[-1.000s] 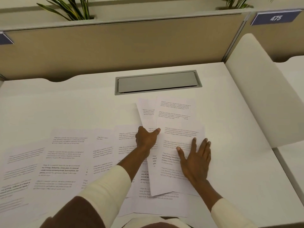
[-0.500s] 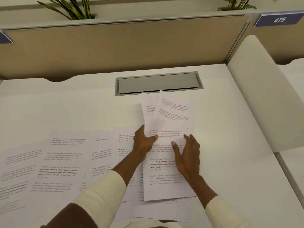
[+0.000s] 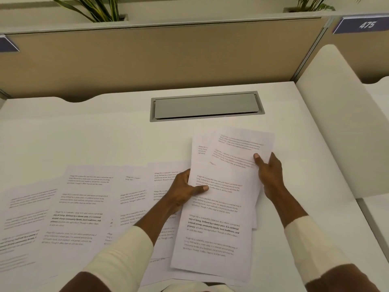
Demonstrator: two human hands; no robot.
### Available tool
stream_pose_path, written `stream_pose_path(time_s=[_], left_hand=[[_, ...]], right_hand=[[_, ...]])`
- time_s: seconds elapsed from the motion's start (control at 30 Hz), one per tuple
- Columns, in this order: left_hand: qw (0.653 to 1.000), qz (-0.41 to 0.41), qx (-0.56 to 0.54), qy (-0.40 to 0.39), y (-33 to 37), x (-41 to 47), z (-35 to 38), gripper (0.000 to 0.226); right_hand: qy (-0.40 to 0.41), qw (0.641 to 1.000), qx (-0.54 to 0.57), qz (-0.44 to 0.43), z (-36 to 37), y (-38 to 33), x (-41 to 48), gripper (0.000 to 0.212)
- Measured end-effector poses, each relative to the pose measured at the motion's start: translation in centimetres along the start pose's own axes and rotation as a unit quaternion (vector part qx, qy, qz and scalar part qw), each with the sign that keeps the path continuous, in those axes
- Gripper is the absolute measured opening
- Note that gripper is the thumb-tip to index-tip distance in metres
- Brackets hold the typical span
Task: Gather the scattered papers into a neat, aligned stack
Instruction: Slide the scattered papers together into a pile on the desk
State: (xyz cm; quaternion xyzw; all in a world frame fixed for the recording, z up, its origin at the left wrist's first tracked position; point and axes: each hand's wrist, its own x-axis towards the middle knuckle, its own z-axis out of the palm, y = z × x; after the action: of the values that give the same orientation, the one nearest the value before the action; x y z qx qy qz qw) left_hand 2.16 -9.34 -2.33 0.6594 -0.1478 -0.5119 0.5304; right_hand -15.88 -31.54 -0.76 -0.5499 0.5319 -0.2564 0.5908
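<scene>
A small bundle of printed white papers (image 3: 221, 207) lies fanned and uneven in front of me, right of centre on the white desk (image 3: 84, 135). My left hand (image 3: 183, 191) grips the bundle's left edge, thumb on top. My right hand (image 3: 269, 171) holds its upper right edge, thumb pressed on the top sheet. Several more printed sheets (image 3: 80, 209) lie spread and overlapping across the desk to the left, partly under my left forearm.
A grey cable hatch (image 3: 207, 106) is set into the desk behind the papers. A beige partition (image 3: 160, 57) with plants closes the back. A white side divider (image 3: 336, 127) stands along the right edge. A sign reads 475 (image 3: 366, 25).
My right hand went from lying flat on the top sheet to gripping the bundle's right edge. Both hands now hold the sheets, which have shifted rightward and overlap more.
</scene>
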Motion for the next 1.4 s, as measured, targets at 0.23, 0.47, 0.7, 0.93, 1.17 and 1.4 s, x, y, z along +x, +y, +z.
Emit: stream_pose_path(time_s=[0.23, 0.47, 0.7, 0.93, 1.17, 1.4], left_hand=[[1.0, -0.007, 0.004, 0.026, -0.5, 0.5, 0.2, 0.06], [0.997, -0.007, -0.061, 0.052, -0.2, 0.7, -0.4, 0.055], [0.998, -0.014, -0.053, 0.021, 0.4, 0.8, -0.5, 0.055], [0.998, -0.033, -0.037, -0.023, -0.1, 0.0, 0.2, 0.05], [0.998, -0.044, -0.033, -0.019, -0.1, -1.5, 1.0, 0.04], [0.992, -0.051, -0.112, -0.008, -0.5, -2.4, 0.4, 0.046]], right_hand=[[-0.086, 0.996, -0.022, 0.028, 0.7, 1.4, -0.3, 0.029], [-0.139, 0.987, 0.009, 0.078, -1.5, 1.0, 0.2, 0.02], [-0.23, 0.97, -0.006, 0.078, -1.6, -1.1, -0.7, 0.041], [-0.126, 0.988, 0.085, 0.026, -0.2, -2.3, 0.1, 0.068], [-0.05, 0.998, 0.0, 0.04, 1.0, -3.8, 2.2, 0.041], [-0.097, 0.991, -0.058, 0.065, 1.0, -2.2, 2.6, 0.021]])
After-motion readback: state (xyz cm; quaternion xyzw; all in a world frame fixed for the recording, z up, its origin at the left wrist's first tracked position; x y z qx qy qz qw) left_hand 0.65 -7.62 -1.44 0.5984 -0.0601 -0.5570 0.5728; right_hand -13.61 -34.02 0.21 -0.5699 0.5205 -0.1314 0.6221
